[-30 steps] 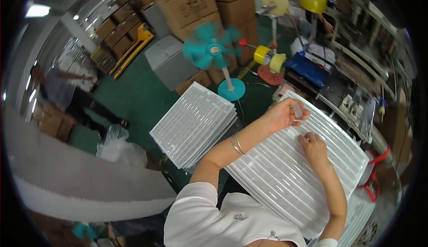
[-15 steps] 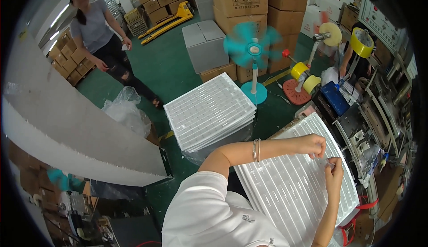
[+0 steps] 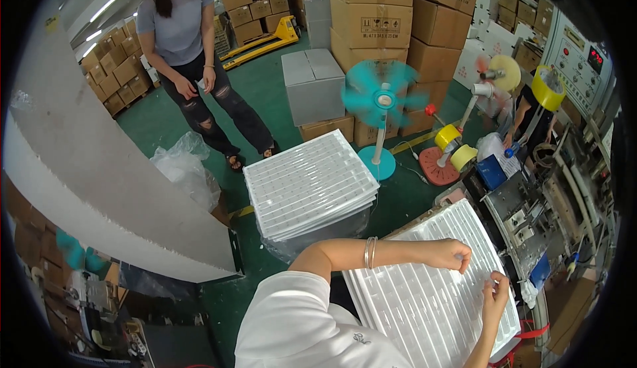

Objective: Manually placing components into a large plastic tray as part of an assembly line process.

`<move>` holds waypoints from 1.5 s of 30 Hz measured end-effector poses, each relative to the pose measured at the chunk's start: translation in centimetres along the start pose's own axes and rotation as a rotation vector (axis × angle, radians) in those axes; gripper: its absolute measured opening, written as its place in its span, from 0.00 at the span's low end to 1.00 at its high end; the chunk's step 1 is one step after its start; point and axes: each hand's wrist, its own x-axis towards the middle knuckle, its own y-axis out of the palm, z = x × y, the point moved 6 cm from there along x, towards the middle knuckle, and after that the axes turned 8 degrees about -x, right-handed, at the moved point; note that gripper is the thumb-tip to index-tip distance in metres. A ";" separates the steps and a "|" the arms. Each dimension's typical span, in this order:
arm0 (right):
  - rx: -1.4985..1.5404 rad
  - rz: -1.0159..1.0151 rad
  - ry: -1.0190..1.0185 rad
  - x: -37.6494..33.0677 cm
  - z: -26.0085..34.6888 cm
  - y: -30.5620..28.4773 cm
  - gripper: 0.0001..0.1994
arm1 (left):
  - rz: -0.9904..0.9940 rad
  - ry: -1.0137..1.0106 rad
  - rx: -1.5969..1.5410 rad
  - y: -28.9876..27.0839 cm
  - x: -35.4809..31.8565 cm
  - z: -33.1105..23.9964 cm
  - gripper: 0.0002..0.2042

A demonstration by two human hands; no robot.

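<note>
A stack of white ribbed plastic trays (image 3: 424,301) lies in front of me, its rows running lengthwise. Over its right part is my left hand (image 3: 450,254), fingers curled into a pinch; a small pale bit shows at the fingertips, too small to name. My right hand (image 3: 495,295) is close by, near the stack's right edge, with thumb and fingers bent together; what they hold, if anything, I cannot make out. Small clear pieces seem to sit in the tray's rows. Two bangles (image 3: 370,252) circle my left wrist.
Another stack of white trays (image 3: 312,182) stands beyond, on the left. A turquoise fan (image 3: 383,99) spins behind it. Machinery (image 3: 524,215) with yellow tape rolls (image 3: 548,89) lines the right. A person (image 3: 186,43) stands by a pillar (image 3: 113,189). Cartons (image 3: 371,23) are piled at the back.
My hands have moved a little apart and lower in the picture. The view has tilted upward. The person at the left has come nearer and now faces this way.
</note>
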 end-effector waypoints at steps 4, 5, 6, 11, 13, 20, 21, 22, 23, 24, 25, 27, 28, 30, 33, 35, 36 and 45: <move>0.036 0.060 0.027 0.3 1.7 0.6 0.07 | -0.016 0.014 -0.025 -0.6 -1.3 -1.4 0.05; 0.102 0.102 0.099 0.2 1.8 0.9 0.06 | -0.029 0.008 -0.044 -0.6 -1.7 -1.8 0.06; 0.099 0.110 0.093 0.3 1.9 1.1 0.06 | -0.041 0.003 -0.061 -0.6 -2.0 -2.0 0.06; 0.092 0.089 0.060 0.6 2.0 1.3 0.06 | -0.016 -0.012 -0.014 -0.9 -2.4 -1.8 0.04; 0.101 0.088 0.056 0.3 2.5 1.0 0.06 | -0.013 -0.018 -0.012 -0.6 -2.6 -1.9 0.04; 0.033 0.064 -0.005 0.4 1.0 1.3 0.06 | 0.017 0.001 -0.058 -0.3 -3.0 -1.3 0.05; 0.034 0.059 -0.012 0.4 1.0 1.3 0.05 | 0.018 0.004 -0.051 -0.3 -3.0 -1.6 0.05; 0.006 0.041 -0.030 0.4 1.2 1.2 0.05 | 0.018 -0.009 -0.046 -0.4 -3.1 -1.7 0.05; 0.005 0.038 -0.031 0.5 1.1 1.3 0.05 | 0.018 -0.022 -0.044 -0.3 -3.1 -1.6 0.05; 0.022 0.027 -0.027 0.5 0.8 1.3 0.05 | 0.019 -0.021 -0.045 -0.3 -3.1 -1.6 0.05; 0.038 0.017 -0.022 0.5 0.6 1.3 0.05 | -0.001 -0.015 -0.054 -0.3 -3.1 -1.6 0.05; 0.030 0.032 -0.006 0.4 0.7 1.3 0.05 | -0.022 -0.011 -0.067 -0.5 -3.1 -1.3 0.04; 0.024 0.047 0.009 0.3 0.8 1.3 0.06 | 0.004 0.001 -0.026 -0.4 -3.0 -1.0 0.05; 0.013 0.046 -0.008 -0.1 1.1 1.2 0.06 | 0.037 0.008 0.009 0.0 -3.0 -1.0 0.06; 0.008 0.054 0.015 -0.6 2.2 0.8 0.06 | 0.030 -0.008 0.031 0.3 -3.4 -1.7 0.06; 0.010 0.063 0.065 -1.1 2.4 0.5 0.06 | 0.039 -0.072 0.042 0.6 -3.6 -2.0 0.07; 0.001 0.046 0.061 -1.3 2.3 0.2 0.06 | 0.050 -0.078 0.037 0.7 -3.5 -1.7 0.07; 0.002 -0.094 0.043 -0.1 2.5 -2.9 0.12 | -0.118 0.012 0.406 -1.8 -0.8 -0.8 0.10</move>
